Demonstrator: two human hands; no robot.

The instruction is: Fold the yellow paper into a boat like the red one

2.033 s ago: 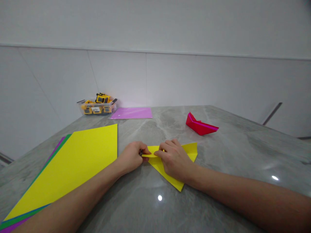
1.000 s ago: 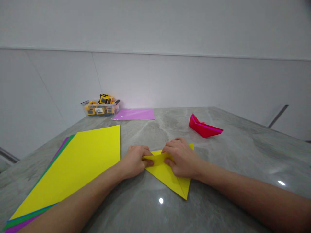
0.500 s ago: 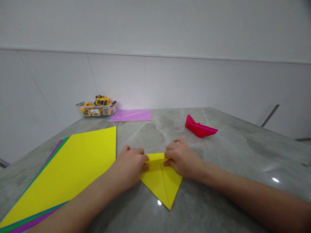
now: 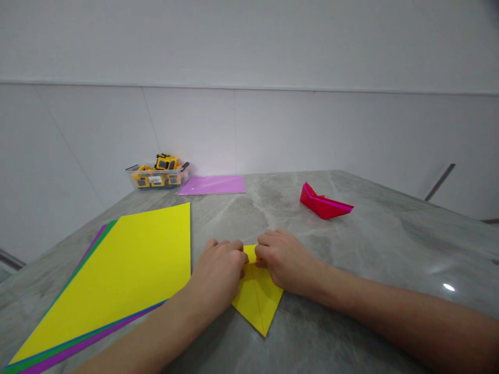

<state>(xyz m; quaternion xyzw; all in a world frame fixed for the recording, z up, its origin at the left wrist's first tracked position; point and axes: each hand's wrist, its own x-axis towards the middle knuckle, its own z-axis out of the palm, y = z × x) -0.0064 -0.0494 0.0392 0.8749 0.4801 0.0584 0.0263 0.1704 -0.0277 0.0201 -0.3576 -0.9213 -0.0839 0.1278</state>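
A folded yellow paper point(image 4: 258, 301) lies on the grey table between my hands, its pointed corner toward me and a crease running down its middle. My left hand point(image 4: 223, 270) is closed on the paper's upper left part, fingers curled over the fold. On the upper right part, my right hand point(image 4: 283, 259) grips the same fold with bent fingers. Only a short strip of the folded top edge shows between the two hands. The paper's side corners are partly hidden under my hands.
Left of my hands lies a stack of coloured sheets point(image 4: 148, 259), yellow on top. A red folded paper boat point(image 4: 325, 206) sits at the back right. Farther back are a pink sheet point(image 4: 214, 185) and a clear plastic box point(image 4: 156, 179) holding yellow toy vehicles, near the wall.
Both hands have come closer together along the fold of the yellow paper, covering more of its top edge. The view has shifted slightly.
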